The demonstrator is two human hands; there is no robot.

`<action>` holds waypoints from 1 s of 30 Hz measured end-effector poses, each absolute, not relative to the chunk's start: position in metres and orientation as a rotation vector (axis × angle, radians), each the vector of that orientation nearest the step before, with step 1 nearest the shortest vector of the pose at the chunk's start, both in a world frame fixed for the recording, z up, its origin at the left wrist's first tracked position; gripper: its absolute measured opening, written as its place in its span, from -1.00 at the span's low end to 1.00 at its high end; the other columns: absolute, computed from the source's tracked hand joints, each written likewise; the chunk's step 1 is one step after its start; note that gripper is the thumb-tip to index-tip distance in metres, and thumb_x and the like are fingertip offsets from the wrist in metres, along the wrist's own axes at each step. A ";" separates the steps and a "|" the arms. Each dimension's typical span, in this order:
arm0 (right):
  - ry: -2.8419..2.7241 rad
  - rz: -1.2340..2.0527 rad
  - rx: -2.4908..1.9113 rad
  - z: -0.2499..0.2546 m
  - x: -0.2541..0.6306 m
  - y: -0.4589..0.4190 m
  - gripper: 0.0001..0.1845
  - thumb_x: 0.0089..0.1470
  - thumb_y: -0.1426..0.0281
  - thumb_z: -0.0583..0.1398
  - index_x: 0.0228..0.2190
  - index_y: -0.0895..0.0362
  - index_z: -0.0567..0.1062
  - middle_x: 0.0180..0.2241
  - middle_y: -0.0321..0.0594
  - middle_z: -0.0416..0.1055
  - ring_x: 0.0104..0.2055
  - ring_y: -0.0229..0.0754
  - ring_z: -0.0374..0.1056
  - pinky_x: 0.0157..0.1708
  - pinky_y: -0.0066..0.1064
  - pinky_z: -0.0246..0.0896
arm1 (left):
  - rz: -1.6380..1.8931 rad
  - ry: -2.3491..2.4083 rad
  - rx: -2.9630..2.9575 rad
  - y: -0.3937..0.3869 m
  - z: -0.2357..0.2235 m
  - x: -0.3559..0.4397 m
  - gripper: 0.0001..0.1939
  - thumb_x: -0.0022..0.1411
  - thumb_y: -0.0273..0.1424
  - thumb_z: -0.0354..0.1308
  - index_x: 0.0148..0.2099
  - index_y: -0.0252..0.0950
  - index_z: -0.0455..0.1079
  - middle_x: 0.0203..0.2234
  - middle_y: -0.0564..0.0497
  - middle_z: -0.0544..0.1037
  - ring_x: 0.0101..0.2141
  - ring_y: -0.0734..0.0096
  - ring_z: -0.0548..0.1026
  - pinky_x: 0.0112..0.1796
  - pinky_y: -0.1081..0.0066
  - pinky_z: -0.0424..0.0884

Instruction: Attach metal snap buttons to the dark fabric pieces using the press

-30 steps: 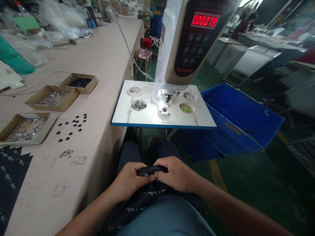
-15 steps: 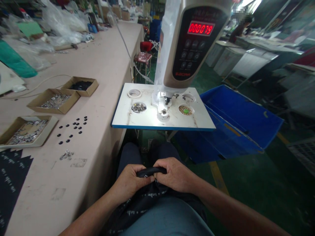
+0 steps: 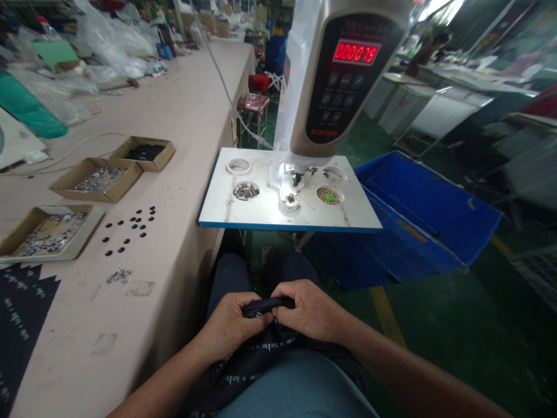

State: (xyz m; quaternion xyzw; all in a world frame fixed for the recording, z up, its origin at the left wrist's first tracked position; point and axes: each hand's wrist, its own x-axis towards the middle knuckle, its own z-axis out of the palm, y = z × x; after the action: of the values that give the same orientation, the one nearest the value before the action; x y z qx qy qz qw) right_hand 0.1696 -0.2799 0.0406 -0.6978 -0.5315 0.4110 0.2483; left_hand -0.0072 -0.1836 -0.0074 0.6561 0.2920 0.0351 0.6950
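My left hand (image 3: 228,323) and my right hand (image 3: 310,310) are both closed on the folded top edge of a black printed fabric piece (image 3: 265,306) that lies over my lap. The fabric (image 3: 243,371) hangs down between my arms, with small white lettering on it. Ahead of my knees stands a press machine (image 3: 343,75) with a red counter reading 000079. Its white work plate (image 3: 243,212) holds several round cups of small parts.
A long pink table (image 3: 183,116) runs along my left with three cardboard trays (image 3: 98,180) of metal and black snaps, loose black buttons (image 3: 130,223) and black fabric pieces (image 3: 20,302). An open blue bin (image 3: 418,215) sits right of the machine. Another person works far back right.
My hands have shifted very slightly on the fabric edge. The view tilted a little; nothing else moved.
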 end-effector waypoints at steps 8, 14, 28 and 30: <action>-1.458 1.126 -1.909 0.038 0.171 -0.278 -0.83 -0.03 0.49 0.21 -0.39 0.13 0.63 -0.50 -0.35 0.48 -0.44 -0.29 0.34 -0.47 -0.53 0.05 | 0.061 0.651 1.463 -0.180 -0.009 -0.006 -0.72 0.12 -0.23 0.26 -0.44 -0.35 0.37 -0.61 0.16 0.23 -0.55 0.58 0.13 -0.53 0.53 0.03; -1.404 1.330 -1.833 0.034 0.175 -0.274 -0.84 0.01 0.43 0.21 -0.39 0.17 0.62 -0.53 -0.36 0.43 -0.47 -0.31 0.30 -0.50 -0.55 0.06 | -0.056 0.620 1.324 -0.175 -0.011 -0.011 -0.61 0.06 -0.13 0.33 -0.44 -0.35 0.32 -0.59 0.16 0.20 -0.54 0.59 0.10 -0.52 0.52 -0.01; -1.304 1.391 -1.789 0.027 0.177 -0.275 -0.84 0.02 0.39 0.24 -0.39 0.20 0.60 -0.52 -0.36 0.41 -0.47 -0.32 0.27 -0.52 -0.56 0.06 | -0.091 0.602 1.085 -0.173 -0.010 -0.015 -0.58 0.01 -0.14 0.41 -0.33 -0.40 0.44 -0.54 0.09 0.40 -0.54 0.58 0.26 -0.47 0.55 0.13; -1.265 1.411 -1.771 0.027 0.177 -0.275 -0.85 0.01 0.40 0.24 -0.38 0.20 0.60 -0.50 -0.35 0.43 -0.45 -0.31 0.29 -0.50 -0.56 0.09 | -0.078 0.616 1.059 -0.174 -0.012 -0.015 -0.59 0.02 -0.13 0.41 -0.33 -0.40 0.45 -0.55 0.08 0.42 -0.55 0.58 0.27 -0.49 0.55 0.13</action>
State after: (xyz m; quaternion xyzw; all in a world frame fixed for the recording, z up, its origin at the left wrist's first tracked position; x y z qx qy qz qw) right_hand 0.1768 -0.2749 0.0265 -0.6573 -0.4696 0.5237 0.2706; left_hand -0.0146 -0.1743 -0.0118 0.4967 0.2891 -0.0368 0.8176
